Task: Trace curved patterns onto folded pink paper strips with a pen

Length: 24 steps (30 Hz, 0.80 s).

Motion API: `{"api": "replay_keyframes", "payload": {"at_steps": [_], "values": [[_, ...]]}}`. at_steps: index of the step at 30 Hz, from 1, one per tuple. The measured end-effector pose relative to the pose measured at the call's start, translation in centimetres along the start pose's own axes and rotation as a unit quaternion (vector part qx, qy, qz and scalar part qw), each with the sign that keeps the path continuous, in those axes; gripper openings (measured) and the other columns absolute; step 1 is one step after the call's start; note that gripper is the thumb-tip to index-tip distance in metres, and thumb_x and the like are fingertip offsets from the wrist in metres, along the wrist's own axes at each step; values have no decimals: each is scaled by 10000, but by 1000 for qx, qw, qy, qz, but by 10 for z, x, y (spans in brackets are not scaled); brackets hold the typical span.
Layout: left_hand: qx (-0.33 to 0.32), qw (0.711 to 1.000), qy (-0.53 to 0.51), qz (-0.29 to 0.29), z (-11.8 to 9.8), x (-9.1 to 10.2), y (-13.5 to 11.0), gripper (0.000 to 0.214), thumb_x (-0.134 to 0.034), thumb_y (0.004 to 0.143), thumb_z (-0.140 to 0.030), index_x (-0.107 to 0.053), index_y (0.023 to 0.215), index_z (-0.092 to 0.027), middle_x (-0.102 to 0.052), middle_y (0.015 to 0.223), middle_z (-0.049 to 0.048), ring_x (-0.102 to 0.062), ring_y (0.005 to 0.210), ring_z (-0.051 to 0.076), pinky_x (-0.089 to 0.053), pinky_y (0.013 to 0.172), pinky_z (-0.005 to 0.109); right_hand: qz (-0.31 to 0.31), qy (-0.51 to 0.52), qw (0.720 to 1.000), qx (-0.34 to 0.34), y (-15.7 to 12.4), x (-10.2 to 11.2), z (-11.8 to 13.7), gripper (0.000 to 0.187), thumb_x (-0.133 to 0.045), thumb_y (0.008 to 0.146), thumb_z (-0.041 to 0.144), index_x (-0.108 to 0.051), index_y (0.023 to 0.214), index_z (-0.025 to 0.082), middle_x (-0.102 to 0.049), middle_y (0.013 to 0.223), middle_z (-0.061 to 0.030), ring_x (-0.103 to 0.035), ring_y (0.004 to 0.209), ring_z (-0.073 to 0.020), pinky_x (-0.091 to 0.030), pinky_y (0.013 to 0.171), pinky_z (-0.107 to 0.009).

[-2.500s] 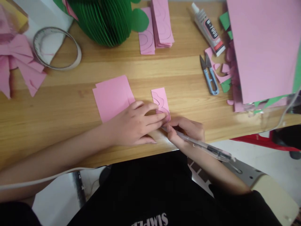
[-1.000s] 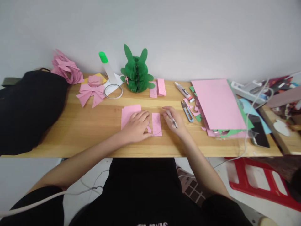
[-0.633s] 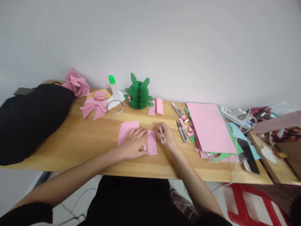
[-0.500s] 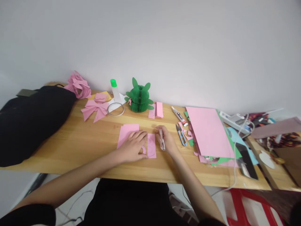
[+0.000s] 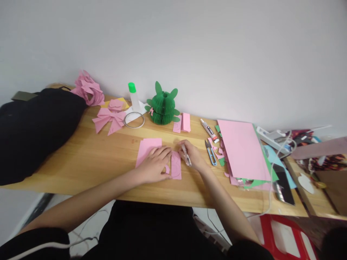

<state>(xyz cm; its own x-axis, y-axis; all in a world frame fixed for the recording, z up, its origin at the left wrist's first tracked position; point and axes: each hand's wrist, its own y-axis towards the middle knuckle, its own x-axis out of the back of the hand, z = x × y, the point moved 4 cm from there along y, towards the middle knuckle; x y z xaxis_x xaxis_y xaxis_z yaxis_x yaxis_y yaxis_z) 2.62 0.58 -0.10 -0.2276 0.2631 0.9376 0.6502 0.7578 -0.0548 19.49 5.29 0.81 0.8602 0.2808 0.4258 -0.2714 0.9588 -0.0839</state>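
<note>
Grips the pen (image 5: 187, 159) in the right hand (image 5: 192, 153), now drawn back beside the marked pink strip (image 5: 176, 168) on the desk (image 5: 105, 162), and spreads the left hand (image 5: 155, 164) partly over pink sheets (image 5: 149, 145), apparently pausing the drawing.

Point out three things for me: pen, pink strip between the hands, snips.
Pen (image 5: 186, 156): head view, on its clear barrel.
Pink strip (image 5: 176, 165): head view, middle of its upper face.
Snips (image 5: 210, 152): head view, on the blue handle below the blades.
</note>
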Motion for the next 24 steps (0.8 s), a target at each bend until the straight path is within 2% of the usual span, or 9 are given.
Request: {"api": "replay_keyframes", "payload": {"at_steps": [9, 11, 13, 16, 19, 21, 24], "values": [[2, 1000, 1, -6, 1, -3, 0, 801, -667, 833, -568, -415, 1466, -148, -442, 1539, 180, -358, 1451, 344, -262, 1169, 491, -103, 58, 993, -10, -18, -12, -15, 350, -610, 653, 272, -531, 992, 237, -632, 737, 26, -586, 536, -131, -470, 495, -244], [-1, 1000, 5, -9, 1, -3, -1, 805, -674, 828, -576, -413, 1470, -167, -441, 1544, 171, -374, 1445, 344, -279, 1164, 491, -132, 71, 989, -2, -19, -8, -16, 347, -621, 660, 312, -517, 983, 237, -626, 749, 14, -582, 523, -136, -470, 475, -254], [-6, 1000, 10, -9, 2, -2, -1, 803, -680, 826, -584, -426, 1464, -166, -445, 1542, 172, -395, 1435, 344, -292, 1162, 484, -161, 78, 984, 8, -14, 9, -12, 350, -635, 682, 363, -503, 980, 238, -632, 769, -3, -582, 525, -145, -466, 468, -267], [-13, 1000, 14, -10, 5, 2, 2, 780, -642, 860, -595, -444, 1451, -126, -436, 1542, 196, -405, 1428, 345, -298, 1163, 476, -204, 75, 976, 26, 13, 52, -2, 387, -667, 685, 402, -494, 993, 242, -637, 789, -7, -561, 535, -140, -469, 508, -286], [-15, 1000, 14, -18, 9, 9, 11, 731, -574, 906, -595, -458, 1435, -104, -424, 1544, 214, -386, 1438, 348, -288, 1171, 489, -214, 51, 975, 42, 59, 88, 8, 433, -712, 647, 368, -527, 1013, 231, -654, 810, -4, -595, 621, -151, -501, 608, -312], [-13, 999, 14, -29, 12, 15, 15, 691, -551, 922, -579, -468, 1425, -112, -429, 1541, 212, -382, 1441, 346, -291, 1172, 502, -208, 31, 977, 43, 92, 98, 9, 393, -706, 664, 344, -549, 1001, 217, -656, 792, -2, -608, 649, -160, -495, 605, -306], [4, 999, 18, -48, 20, 24, 15, 598, -548, 941, -511, -501, 1393, -123, -459, 1522, 204, -405, 1427, 342, -331, 1157, 513, -196, -1, 980, 35, 127, 92, 2, 268, -692, 774, 311, -576, 980, 185, -636, 769, 12, -591, 625, -137, -488, 579, -280]]}}
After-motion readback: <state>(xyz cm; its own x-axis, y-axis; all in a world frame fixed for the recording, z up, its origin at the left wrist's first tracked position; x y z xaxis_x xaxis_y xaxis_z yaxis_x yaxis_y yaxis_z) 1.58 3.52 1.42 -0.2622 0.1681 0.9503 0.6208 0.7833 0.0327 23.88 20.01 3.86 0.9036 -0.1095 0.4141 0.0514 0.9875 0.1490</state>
